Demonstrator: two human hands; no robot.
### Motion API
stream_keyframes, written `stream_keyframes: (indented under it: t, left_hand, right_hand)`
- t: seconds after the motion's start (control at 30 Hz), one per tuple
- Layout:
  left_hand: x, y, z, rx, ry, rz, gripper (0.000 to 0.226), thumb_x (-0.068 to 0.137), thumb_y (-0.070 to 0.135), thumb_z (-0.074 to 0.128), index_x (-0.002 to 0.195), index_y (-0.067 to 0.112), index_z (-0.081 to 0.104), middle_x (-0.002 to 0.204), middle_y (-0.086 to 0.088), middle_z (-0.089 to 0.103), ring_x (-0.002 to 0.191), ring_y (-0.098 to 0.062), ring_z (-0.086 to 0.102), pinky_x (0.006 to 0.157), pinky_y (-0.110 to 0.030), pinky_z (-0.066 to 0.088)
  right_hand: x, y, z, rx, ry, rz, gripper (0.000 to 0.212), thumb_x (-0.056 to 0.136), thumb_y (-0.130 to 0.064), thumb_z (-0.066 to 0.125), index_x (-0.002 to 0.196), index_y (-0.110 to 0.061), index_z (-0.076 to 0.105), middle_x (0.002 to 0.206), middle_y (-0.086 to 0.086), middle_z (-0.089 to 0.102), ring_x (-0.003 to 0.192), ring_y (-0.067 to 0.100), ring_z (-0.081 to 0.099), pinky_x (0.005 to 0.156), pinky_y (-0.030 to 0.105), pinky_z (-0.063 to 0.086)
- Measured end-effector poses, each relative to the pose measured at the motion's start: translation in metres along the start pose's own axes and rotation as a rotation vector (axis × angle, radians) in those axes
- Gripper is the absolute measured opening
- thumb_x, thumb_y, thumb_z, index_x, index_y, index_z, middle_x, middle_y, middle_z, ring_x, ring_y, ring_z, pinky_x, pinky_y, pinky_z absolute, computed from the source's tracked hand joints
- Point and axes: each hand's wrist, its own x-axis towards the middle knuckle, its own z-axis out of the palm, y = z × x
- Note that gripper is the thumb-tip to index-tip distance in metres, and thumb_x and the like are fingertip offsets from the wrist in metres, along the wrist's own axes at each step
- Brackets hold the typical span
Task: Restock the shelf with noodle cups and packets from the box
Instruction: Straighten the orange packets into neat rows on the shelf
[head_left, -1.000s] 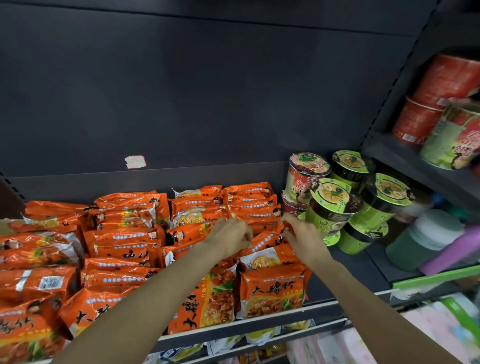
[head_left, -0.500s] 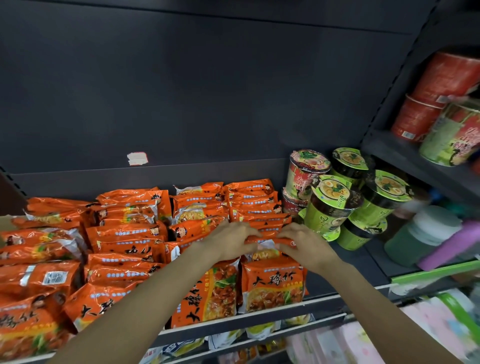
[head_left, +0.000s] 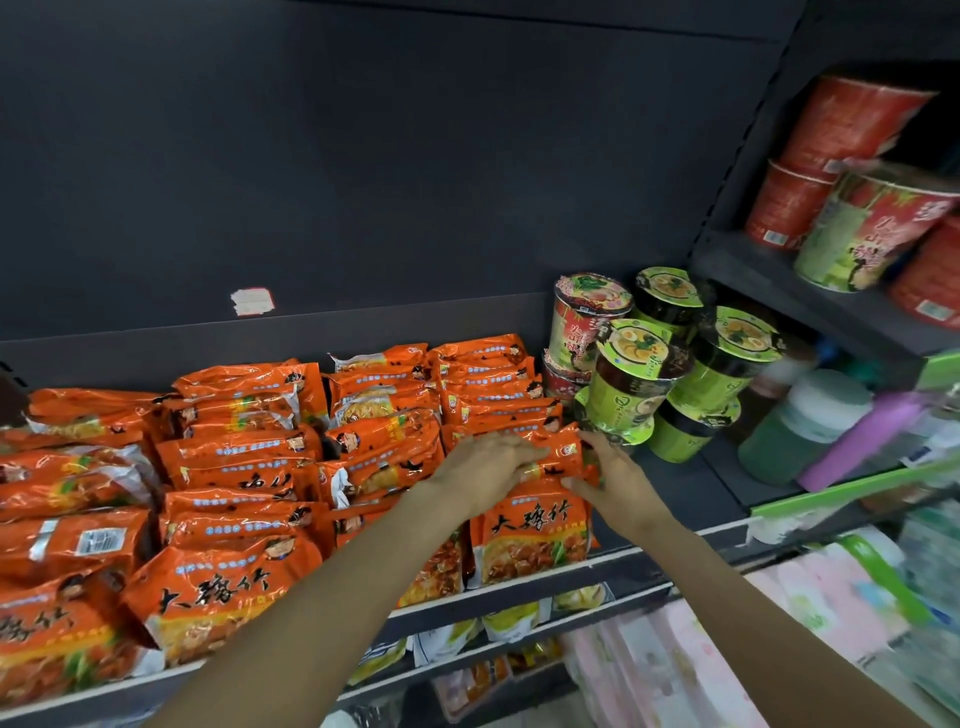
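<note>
1. The light is moderate and seems to come from above and in front; the dark back panel (head_left: 415, 156) above the hands stays dim.
2. The orange packets (head_left: 234, 457) left of the left hand (head_left: 485, 467) show small white glare spots on the foil.
3. Right of the right hand (head_left: 618, 483), the pink goods (head_left: 675, 665) and green bottle (head_left: 800, 431) are blurred.
4. Straight shelf edges bend near the borders.

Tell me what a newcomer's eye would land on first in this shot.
The mass of orange noodle packets filling the shelf's left and middle. Next, both hands, left hand and right hand, pressing one packet at the right end of that pile. Behind them, green-lidded noodle cups stand stacked.
</note>
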Motion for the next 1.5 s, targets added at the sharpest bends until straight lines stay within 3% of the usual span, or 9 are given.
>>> stream_keyframes:
  t: [0.3, 0.5, 0.6, 0.7, 0.93, 1.1, 1.2, 1.37, 1.5]
  left_hand:
    - [0.002, 0.019, -0.005, 0.092, 0.075, -0.184, 0.054, 0.089, 0.047, 0.054, 0.136, 0.024, 0.042, 0.125, -0.006, 0.059, 0.108, -0.024, 0.06, 0.084, -0.04, 0.053]
    - [0.011, 0.036, -0.014, 0.142, 0.081, -0.242, 0.031, 0.092, 0.029, 0.058, 0.122, 0.021, 0.056, 0.109, -0.003, 0.066, 0.104, -0.023, 0.061, 0.079, -0.033, 0.05]
    - [-0.003, 0.028, -0.01, -0.06, 0.237, -0.316, 0.023, 0.091, 0.028, 0.058, 0.114, 0.023, 0.059, 0.106, 0.001, 0.069, 0.096, -0.019, 0.065, 0.084, -0.035, 0.053]
    - [-0.015, 0.02, -0.008, -0.189, 0.181, -0.399, 0.018, 0.09, 0.025, 0.061, 0.107, 0.017, 0.06, 0.105, 0.001, 0.068, 0.096, -0.019, 0.065, 0.081, -0.029, 0.05]
    - [-0.011, 0.035, -0.019, -0.071, 0.14, -0.283, 0.074, 0.092, 0.026, 0.058, 0.147, 0.041, 0.011, 0.137, -0.009, 0.049, 0.11, -0.026, 0.058, 0.093, -0.044, 0.049]
    - [-0.003, 0.038, -0.017, -0.056, 0.191, -0.242, 0.051, 0.091, 0.003, 0.054, 0.133, 0.03, 0.043, 0.082, -0.003, 0.058, 0.07, -0.022, 0.06, 0.07, -0.04, 0.055]
    - [-0.011, 0.033, -0.007, -0.264, 0.308, -0.274, 0.041, 0.089, -0.002, 0.055, 0.12, 0.022, 0.049, 0.072, -0.004, 0.059, 0.06, -0.024, 0.062, 0.059, -0.038, 0.057]
    - [-0.025, 0.024, -0.009, -0.102, 0.122, -0.337, 0.025, 0.088, 0.015, 0.062, 0.112, 0.014, 0.053, 0.11, -0.008, 0.056, 0.095, -0.023, 0.057, 0.083, -0.034, 0.05]
    - [-0.029, 0.025, -0.012, 0.132, 0.123, -0.273, 0.042, 0.092, 0.043, 0.052, 0.128, 0.021, 0.051, 0.135, -0.002, 0.048, 0.124, -0.021, 0.044, 0.104, -0.038, 0.034]
  right_hand:
    - [0.0, 0.014, -0.013, -0.038, -0.156, -0.078, 0.078, 0.09, -0.012, 0.06, 0.15, -0.027, 0.012, 0.135, 0.009, 0.05, 0.125, 0.024, 0.047, 0.097, 0.031, 0.04]
    - [0.005, 0.021, -0.018, -0.042, -0.17, -0.118, 0.074, 0.09, -0.012, 0.06, 0.149, -0.025, 0.017, 0.133, 0.009, 0.051, 0.123, 0.022, 0.048, 0.098, 0.033, 0.042]
    - [0.007, 0.025, -0.021, -0.064, -0.143, -0.151, 0.069, 0.09, -0.011, 0.059, 0.148, -0.023, 0.023, 0.131, 0.008, 0.051, 0.122, 0.021, 0.048, 0.097, 0.031, 0.041]
    - [0.006, 0.029, -0.023, -0.069, -0.126, -0.174, 0.065, 0.09, -0.01, 0.059, 0.146, -0.023, 0.029, 0.131, 0.008, 0.052, 0.122, 0.021, 0.048, 0.099, 0.031, 0.04]
    - [0.005, 0.028, -0.02, -0.186, -0.158, -0.206, 0.061, 0.091, -0.011, 0.057, 0.145, -0.023, 0.032, 0.132, 0.008, 0.046, 0.121, 0.023, 0.049, 0.1, 0.033, 0.04]
    - [0.0, 0.029, -0.021, -0.134, -0.122, -0.18, 0.051, 0.089, -0.009, 0.06, 0.137, -0.018, 0.046, 0.126, 0.01, 0.055, 0.117, 0.023, 0.054, 0.099, 0.033, 0.045]
    - [-0.005, 0.031, -0.023, -0.074, -0.024, -0.174, 0.034, 0.089, -0.009, 0.061, 0.122, -0.011, 0.058, 0.119, 0.007, 0.062, 0.111, 0.019, 0.058, 0.09, 0.023, 0.043]
    - [-0.009, 0.032, -0.02, -0.137, 0.014, -0.192, 0.024, 0.09, -0.017, 0.061, 0.113, -0.012, 0.061, 0.113, 0.009, 0.061, 0.097, 0.02, 0.059, 0.077, 0.02, 0.041]
    - [-0.008, 0.033, -0.021, -0.205, -0.13, -0.217, 0.045, 0.084, -0.038, 0.067, 0.122, -0.019, 0.053, 0.113, 0.003, 0.052, 0.102, 0.019, 0.055, 0.084, 0.029, 0.045]
